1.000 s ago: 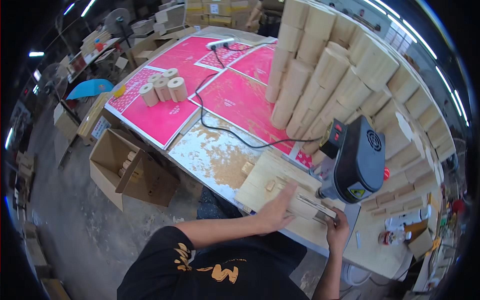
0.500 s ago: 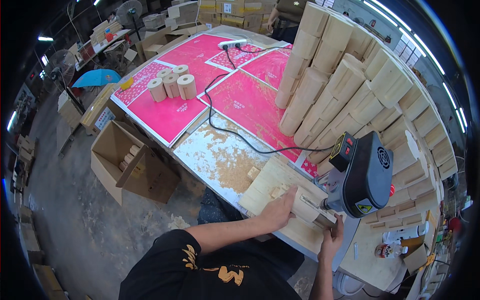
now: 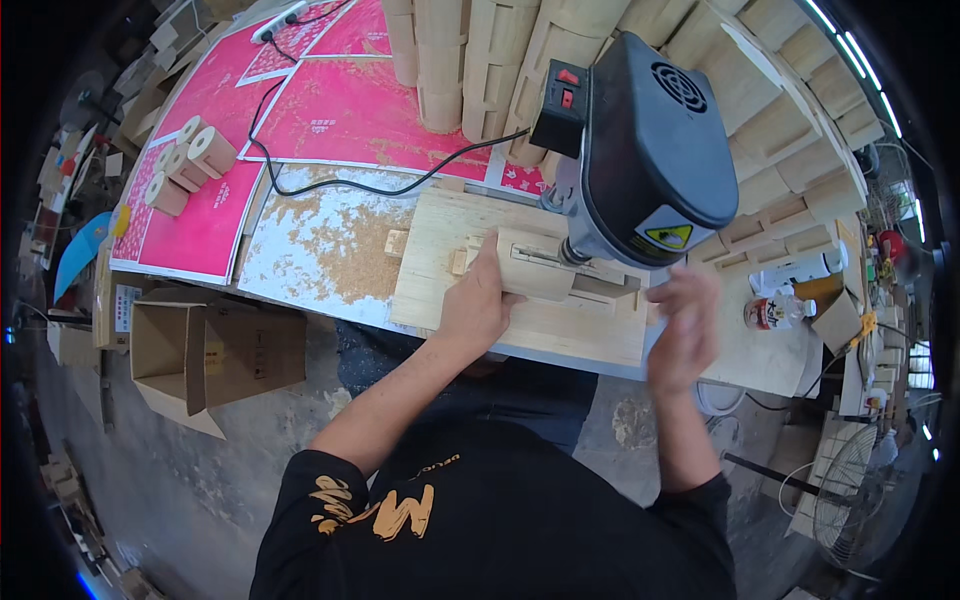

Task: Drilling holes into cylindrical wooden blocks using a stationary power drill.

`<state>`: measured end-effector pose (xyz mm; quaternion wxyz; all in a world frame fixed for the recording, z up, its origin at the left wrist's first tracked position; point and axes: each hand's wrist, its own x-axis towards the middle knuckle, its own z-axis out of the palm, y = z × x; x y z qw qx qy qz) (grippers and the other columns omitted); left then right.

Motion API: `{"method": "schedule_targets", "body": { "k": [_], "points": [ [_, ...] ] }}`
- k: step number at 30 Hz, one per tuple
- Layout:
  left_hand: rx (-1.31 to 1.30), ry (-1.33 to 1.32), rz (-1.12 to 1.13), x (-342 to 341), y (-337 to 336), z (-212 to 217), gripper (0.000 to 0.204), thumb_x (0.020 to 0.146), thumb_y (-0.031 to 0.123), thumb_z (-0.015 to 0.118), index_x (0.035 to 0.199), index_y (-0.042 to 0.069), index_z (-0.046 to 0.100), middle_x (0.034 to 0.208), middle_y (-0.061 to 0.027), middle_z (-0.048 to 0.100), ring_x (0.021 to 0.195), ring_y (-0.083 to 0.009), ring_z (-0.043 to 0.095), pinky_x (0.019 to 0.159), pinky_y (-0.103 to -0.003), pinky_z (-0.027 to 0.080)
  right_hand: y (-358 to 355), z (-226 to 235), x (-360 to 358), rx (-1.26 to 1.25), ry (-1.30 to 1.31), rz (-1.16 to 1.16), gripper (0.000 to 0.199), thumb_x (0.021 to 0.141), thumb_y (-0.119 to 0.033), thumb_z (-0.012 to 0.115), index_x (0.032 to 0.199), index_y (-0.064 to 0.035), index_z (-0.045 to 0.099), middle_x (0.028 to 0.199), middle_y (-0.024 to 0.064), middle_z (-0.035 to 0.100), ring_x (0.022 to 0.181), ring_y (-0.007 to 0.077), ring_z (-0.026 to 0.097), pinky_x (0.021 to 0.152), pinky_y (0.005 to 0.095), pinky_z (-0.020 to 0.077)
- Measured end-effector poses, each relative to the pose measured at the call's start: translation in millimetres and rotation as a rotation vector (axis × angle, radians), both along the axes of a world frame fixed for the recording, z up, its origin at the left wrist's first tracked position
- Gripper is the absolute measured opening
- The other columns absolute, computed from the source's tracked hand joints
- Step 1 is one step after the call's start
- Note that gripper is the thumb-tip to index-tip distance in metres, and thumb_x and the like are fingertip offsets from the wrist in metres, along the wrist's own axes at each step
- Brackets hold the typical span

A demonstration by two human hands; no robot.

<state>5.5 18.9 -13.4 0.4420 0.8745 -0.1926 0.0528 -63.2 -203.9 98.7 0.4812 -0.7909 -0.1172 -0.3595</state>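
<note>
at the centre of the frame, the left hand point(image 3: 477, 305) grasps the left end of the block point(image 3: 535, 280) beneath the drill point(image 3: 655, 140). the right hand point(image 3: 688, 325), right of centre, is blurred; its grip cannot be told.

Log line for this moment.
left hand: against slotted wooden piece, left end | right hand: blurred, near black machine | chuck: over wooden piece

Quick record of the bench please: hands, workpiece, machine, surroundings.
Left hand: gripping the left end of the wooden piece
Right hand: blurred, near the piece's right end; contact unclear
Workpiece: lying on a wooden board, slot upward
Machine: black drill press above the workpiece
Surroundings: small wooden cylinders on pink sheets
</note>
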Motion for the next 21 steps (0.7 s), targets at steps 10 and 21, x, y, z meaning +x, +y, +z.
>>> {"method": "schedule_targets", "body": {
  "k": [10,21],
  "points": [
    [0.069,0.203,0.016,-2,-7,2,0.092,0.083,0.012,0.071,0.156,-0.005,0.016,0.135,-0.0336,0.053,0.110,-0.0486,0.060,0.090,-0.053,0.050,-23,-9,23,-0.347,-0.282,0.060,0.013,0.094,-0.013,0.059,0.101,-0.0026,0.062,0.095,0.0140,0.067,0.080,0.0293,0.061,0.075,0.0383,0.0491],
    [0.092,0.114,-0.065,-19,-31,3,0.095,0.082,0.015,0.074,0.152,-0.012,0.014,0.146,-0.0357,0.042,0.109,-0.0476,0.063,0.085,-0.050,0.055,-1,-37,2,-0.263,-0.259,0.071,0.009,0.098,-0.006,0.046,0.092,-0.0020,0.052,0.091,0.0166,0.063,0.074,0.0272,0.056,0.071,0.0388,0.0458]
  ]
}}
